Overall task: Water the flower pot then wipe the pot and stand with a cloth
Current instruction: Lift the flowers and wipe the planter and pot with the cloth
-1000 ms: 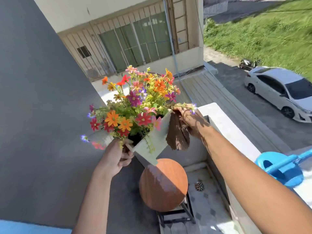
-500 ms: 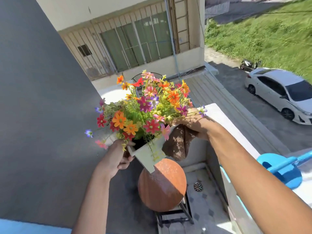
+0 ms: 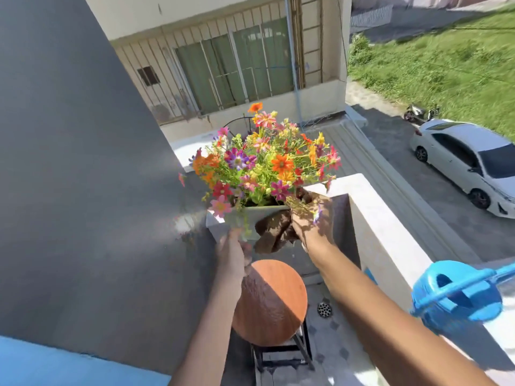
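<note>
A white square flower pot (image 3: 262,214) full of bright mixed flowers (image 3: 264,160) is held in the air above the round wooden-topped stand (image 3: 281,296). My left hand (image 3: 232,254) grips the pot's lower left side from beneath. With my right hand (image 3: 312,221) I press a brown cloth (image 3: 274,231) against the pot's front right face. The pot's base is hidden behind both hands and the cloth. The pot sits roughly upright.
A blue watering can (image 3: 457,295) rests on the white balcony ledge (image 3: 387,218) at the right. A dark grey wall (image 3: 78,176) fills the left. A floor drain (image 3: 324,309) lies beside the stand. Below are a white car (image 3: 468,160) and a roof.
The pot has swung from tilted toward the left to nearly upright and shifted right. My right hand with the cloth moved from the pot's right rim down onto its front face.
</note>
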The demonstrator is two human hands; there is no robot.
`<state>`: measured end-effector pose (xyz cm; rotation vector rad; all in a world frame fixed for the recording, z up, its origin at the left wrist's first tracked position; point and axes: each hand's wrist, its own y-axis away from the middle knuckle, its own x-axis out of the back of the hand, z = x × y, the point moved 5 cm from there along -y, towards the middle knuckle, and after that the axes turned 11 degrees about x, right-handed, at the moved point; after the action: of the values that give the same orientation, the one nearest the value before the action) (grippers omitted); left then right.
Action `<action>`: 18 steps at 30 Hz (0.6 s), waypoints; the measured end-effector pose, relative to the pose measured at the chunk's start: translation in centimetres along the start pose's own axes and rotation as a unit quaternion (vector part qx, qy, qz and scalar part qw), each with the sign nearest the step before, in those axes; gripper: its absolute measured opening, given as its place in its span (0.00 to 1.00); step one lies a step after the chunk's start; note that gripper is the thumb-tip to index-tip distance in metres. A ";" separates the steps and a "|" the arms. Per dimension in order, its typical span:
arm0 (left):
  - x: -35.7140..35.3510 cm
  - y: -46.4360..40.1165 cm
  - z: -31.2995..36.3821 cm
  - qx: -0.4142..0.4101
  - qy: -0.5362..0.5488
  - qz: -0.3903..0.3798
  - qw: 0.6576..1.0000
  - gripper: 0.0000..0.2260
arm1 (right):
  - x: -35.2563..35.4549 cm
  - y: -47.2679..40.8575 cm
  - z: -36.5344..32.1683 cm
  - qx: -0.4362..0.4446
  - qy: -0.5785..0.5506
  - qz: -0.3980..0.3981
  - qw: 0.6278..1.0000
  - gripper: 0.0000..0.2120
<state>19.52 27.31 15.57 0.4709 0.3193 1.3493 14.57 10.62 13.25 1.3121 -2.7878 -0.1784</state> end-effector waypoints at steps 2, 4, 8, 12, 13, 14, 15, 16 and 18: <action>-1.9 0.2 -0.9 0.012 -0.031 -0.016 0.999 0.13 | 0.3 0.8 -3.1 0.108 -0.031 0.057 0.992 0.07; -2.8 0.1 -0.6 0.004 -0.079 -0.015 0.997 0.17 | 0.2 1.7 -4.6 0.177 0.026 0.086 0.980 0.17; -2.2 -0.6 -0.6 0.028 -0.105 -0.030 0.994 0.25 | -1.7 3.0 -2.6 0.136 0.054 -0.013 0.989 0.06; 0.2 -2.7 -0.9 0.039 -0.153 -0.011 0.987 0.24 | -4.0 4.8 -2.2 0.143 0.106 -0.013 0.984 0.08; 0.8 -3.1 -0.9 0.042 -0.162 -0.007 0.986 0.24 | -4.4 5.2 -2.8 0.174 0.100 0.017 0.979 0.09; 1.5 -3.4 -1.0 0.048 -0.162 -0.003 0.986 0.23 | -4.7 5.6 -3.4 0.196 0.090 0.046 0.975 0.11; 2.1 -3.6 -1.0 0.059 -0.158 0.004 0.986 0.19 | -5.1 5.7 -3.4 0.209 0.075 0.067 0.973 0.15; 2.6 -3.6 -1.0 0.070 -0.158 0.012 0.985 0.14 | -5.6 5.7 -4.0 0.215 0.075 0.079 0.970 0.20; 3.4 -3.4 -0.8 0.082 -0.162 0.015 0.983 0.11 | -6.5 5.8 -4.3 0.209 0.092 0.074 0.971 0.24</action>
<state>22.72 30.28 13.38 0.8251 0.1553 1.2566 14.72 18.97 18.22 1.1036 -2.8378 0.5378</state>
